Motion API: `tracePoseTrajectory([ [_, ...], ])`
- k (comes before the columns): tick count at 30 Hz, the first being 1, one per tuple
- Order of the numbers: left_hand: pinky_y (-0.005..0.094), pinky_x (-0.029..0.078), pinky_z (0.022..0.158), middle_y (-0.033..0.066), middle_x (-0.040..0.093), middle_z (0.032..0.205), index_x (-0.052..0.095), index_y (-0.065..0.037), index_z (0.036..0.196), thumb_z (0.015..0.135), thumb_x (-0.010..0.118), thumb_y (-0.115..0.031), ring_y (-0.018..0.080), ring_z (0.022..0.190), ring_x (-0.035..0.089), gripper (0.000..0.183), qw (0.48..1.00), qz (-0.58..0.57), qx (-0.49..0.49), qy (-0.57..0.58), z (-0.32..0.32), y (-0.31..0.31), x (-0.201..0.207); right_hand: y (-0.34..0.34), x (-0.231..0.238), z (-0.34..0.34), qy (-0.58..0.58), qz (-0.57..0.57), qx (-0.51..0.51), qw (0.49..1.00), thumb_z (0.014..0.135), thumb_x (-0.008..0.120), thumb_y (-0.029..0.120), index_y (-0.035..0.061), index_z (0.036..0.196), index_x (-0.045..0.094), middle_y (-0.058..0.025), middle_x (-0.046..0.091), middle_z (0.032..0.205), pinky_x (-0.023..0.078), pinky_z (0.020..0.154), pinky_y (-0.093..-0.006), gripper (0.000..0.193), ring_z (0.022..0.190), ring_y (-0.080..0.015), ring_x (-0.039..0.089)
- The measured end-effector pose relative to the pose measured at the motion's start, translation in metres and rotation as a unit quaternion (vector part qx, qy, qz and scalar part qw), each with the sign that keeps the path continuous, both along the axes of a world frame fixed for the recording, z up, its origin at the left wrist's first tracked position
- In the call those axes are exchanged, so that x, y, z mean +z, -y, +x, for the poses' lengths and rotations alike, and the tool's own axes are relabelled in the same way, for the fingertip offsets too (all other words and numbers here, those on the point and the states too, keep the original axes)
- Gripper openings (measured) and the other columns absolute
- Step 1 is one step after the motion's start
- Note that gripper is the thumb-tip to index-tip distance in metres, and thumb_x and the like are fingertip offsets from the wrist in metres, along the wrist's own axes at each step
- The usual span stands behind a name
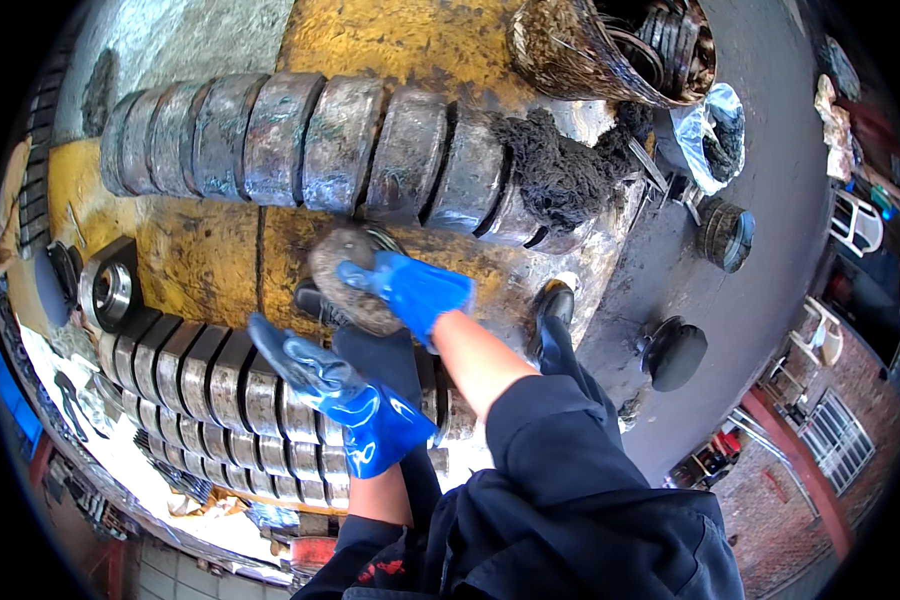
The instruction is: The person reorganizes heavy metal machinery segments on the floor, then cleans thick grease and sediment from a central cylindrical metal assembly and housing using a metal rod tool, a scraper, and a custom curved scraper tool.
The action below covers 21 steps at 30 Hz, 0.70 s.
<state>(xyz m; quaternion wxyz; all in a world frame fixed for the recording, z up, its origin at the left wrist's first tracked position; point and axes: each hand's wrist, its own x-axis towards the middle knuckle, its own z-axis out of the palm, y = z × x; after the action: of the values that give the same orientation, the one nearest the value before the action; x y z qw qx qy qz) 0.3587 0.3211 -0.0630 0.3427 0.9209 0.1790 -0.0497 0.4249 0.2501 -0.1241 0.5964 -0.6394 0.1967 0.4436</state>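
Note:
My right hand, in a blue rubber glove, is closed on a round grey-brown disc with a dirty surface. Its thumb lies across the disc's face; the other fingers are hidden. Just below and left, my left hand, gloved the same way, is open with its fingers stretched out and nothing in them. Beyond the disc runs a row of thick, greasy metal rings set on edge, side by side. More rows of smaller metal rings stand near my left hand.
Black greasy rags lie over the far row's right end. A grimy bucket of metal parts stands behind, beside a plastic-lined container. A tin can and a black round stool are right. A square bearing housing stands left.

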Motion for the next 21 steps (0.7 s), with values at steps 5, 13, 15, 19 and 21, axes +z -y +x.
tracePoseTrajectory([
  [5, 0.0361, 0.045, 0.095, 0.0209, 0.053, 0.130, 0.042, -0.002, 0.141, 0.096, 0.053, -0.026, 0.0313, 0.111, 0.056, 0.052, 0.999, 0.013, -0.037, 0.010, -0.002, 0.030, -0.004, 0.066, -0.082, -0.100, -0.055, 0.040, -0.138, 0.988, 0.087, 0.070, 0.041, -0.0007, 0.130, 0.056, -0.0080, 0.065, 0.118, 0.044, 0.095, -0.0315, 0.062, 0.105, -0.0163, 0.059],
  [13, 0.0357, 0.047, 0.093, 0.0200, 0.055, 0.127, 0.042, -0.002, 0.142, 0.096, 0.053, -0.024, 0.0304, 0.108, 0.058, 0.052, 0.996, 0.038, -0.080, 0.004, -0.011, 0.056, -0.022, 0.146, -0.078, -0.195, -0.222, 0.219, -0.453, 0.835, 0.095, 0.058, 0.006, -0.0013, 0.134, 0.050, -0.0092, 0.062, 0.117, 0.050, 0.088, -0.0314, 0.041, 0.098, -0.0144, 0.058],
  [15, 0.0356, 0.047, 0.092, 0.0198, 0.056, 0.126, 0.041, -0.002, 0.142, 0.097, 0.053, -0.023, 0.0302, 0.107, 0.058, 0.052, 0.995, 0.044, -0.089, 0.004, -0.012, 0.065, -0.022, 0.157, -0.098, -0.223, -0.303, 0.255, -0.556, 0.731, 0.094, 0.057, 0.001, -0.0017, 0.133, 0.050, -0.0096, 0.062, 0.117, 0.050, 0.089, -0.0304, 0.040, 0.099, -0.0153, 0.059],
  [19, 0.0355, 0.048, 0.091, 0.0194, 0.057, 0.124, 0.041, -0.002, 0.143, 0.097, 0.053, -0.022, 0.0298, 0.105, 0.059, 0.052, 0.993, 0.058, -0.101, 0.005, -0.015, 0.073, -0.027, 0.183, -0.092, -0.263, -0.189, 0.117, -0.438, 0.871, 0.090, 0.065, 0.006, -0.0032, 0.129, 0.055, -0.0092, 0.064, 0.117, 0.048, 0.092, -0.0284, 0.041, 0.102, -0.0161, 0.061],
  [21, 0.0354, 0.048, 0.090, 0.0192, 0.057, 0.124, 0.041, -0.002, 0.143, 0.097, 0.053, -0.022, 0.0296, 0.104, 0.060, 0.052, 0.993, 0.056, -0.108, 0.004, -0.015, 0.080, -0.028, 0.202, -0.071, -0.266, -0.132, 0.074, -0.491, 0.858, 0.087, 0.073, 0.016, -0.0041, 0.127, 0.057, -0.0082, 0.064, 0.116, 0.046, 0.093, -0.0281, 0.048, 0.104, -0.0156, 0.060],
])
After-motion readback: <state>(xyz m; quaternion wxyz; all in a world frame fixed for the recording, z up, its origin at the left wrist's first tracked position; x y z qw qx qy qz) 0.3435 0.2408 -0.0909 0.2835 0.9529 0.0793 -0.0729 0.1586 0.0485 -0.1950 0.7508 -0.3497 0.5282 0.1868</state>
